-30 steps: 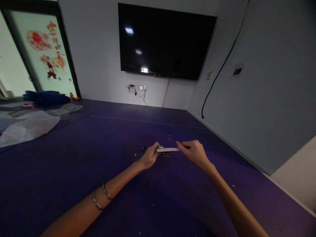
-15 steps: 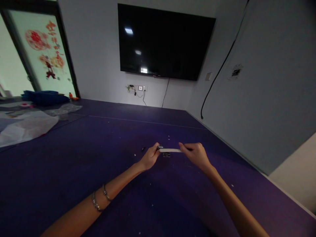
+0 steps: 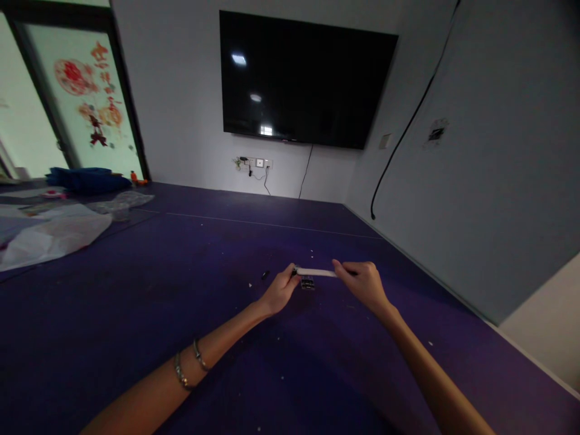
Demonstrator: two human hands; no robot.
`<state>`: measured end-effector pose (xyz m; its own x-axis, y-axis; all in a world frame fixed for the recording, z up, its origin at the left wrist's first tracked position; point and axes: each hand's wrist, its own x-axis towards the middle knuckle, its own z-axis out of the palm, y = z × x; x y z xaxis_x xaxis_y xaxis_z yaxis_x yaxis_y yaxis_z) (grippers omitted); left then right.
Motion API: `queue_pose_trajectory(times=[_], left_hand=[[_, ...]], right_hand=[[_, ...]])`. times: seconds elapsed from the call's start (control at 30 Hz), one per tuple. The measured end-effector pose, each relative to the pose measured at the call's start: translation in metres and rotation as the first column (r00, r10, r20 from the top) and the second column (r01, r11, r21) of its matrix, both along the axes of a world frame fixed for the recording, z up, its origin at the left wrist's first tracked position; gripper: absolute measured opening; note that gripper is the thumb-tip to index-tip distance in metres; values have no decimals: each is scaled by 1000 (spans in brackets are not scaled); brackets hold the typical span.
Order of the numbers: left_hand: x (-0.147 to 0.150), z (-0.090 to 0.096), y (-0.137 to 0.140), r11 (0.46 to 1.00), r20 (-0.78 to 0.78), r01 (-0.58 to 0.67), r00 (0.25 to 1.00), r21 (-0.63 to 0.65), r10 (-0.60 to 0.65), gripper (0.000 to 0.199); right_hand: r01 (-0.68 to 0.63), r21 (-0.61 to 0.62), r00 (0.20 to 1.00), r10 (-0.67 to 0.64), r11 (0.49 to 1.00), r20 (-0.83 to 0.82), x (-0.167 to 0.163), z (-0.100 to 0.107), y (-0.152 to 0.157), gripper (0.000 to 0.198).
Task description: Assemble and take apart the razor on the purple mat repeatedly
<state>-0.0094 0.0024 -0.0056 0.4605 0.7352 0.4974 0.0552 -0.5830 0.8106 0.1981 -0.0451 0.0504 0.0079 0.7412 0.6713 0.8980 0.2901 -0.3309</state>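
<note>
A narrow white strip (image 3: 316, 273) is stretched nearly level between my two hands, above the purple surface. At its left end my left hand (image 3: 280, 290) is closed in a pinch, with a small dark, partly shiny piece (image 3: 296, 271) at the fingertips; its kind is too small to make out. My right hand (image 3: 362, 283) is closed on the strip's other end, thumb on top, and something dark shows under its fingers. Just below the strip lies a small dark object with clear edges (image 3: 308, 283). A little black piece (image 3: 265, 274) lies left of my left hand.
Small white scraps (image 3: 249, 284) dot the purple surface (image 3: 217, 254). White plastic sheeting (image 3: 67, 232) and a blue cloth bundle (image 3: 88, 180) lie at the far left. A black cable (image 3: 399, 145) hangs along the right wall. A television (image 3: 308, 78) is mounted on the back wall.
The strip has tilted slightly, its left end now a little higher, and more of the dark object below it shows. Both hands keep their grip; the whole view has shifted slightly.
</note>
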Motion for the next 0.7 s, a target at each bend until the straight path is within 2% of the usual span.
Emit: queue_pose_trajectory(times=[0.1, 0.23, 0.33, 0.47, 0.57, 0.7], left_hand=[[1, -1, -1, 1000, 16, 13, 1000, -4, -13, 25], [1, -2, 0, 1000, 18, -1, 1000, -21, 2, 25], [1, -2, 1, 999, 33, -34, 999, -34, 36, 26], [-1, -2, 3, 998, 42, -55, 997, -42, 57, 26], [-1, -2, 4, 997, 42, -57, 997, -47, 59, 25], [-1, -1, 4, 999, 61, -32, 998, -39, 35, 25]], right_hand=[[32, 13, 999, -32, 999, -30, -3, -1, 1, 54], [-16, -44, 1000, 15, 999, -21, -5, -1, 1, 54], [31, -18, 998, -32, 999, -60, -6, -1, 1, 55], [28, -27, 998, -29, 999, -47, -7, 1, 0, 56], [89, -7, 994, -90, 996, -60, -10, 4, -1, 56], [10, -58, 1000, -10, 998, 4, -12, 7, -1, 55]])
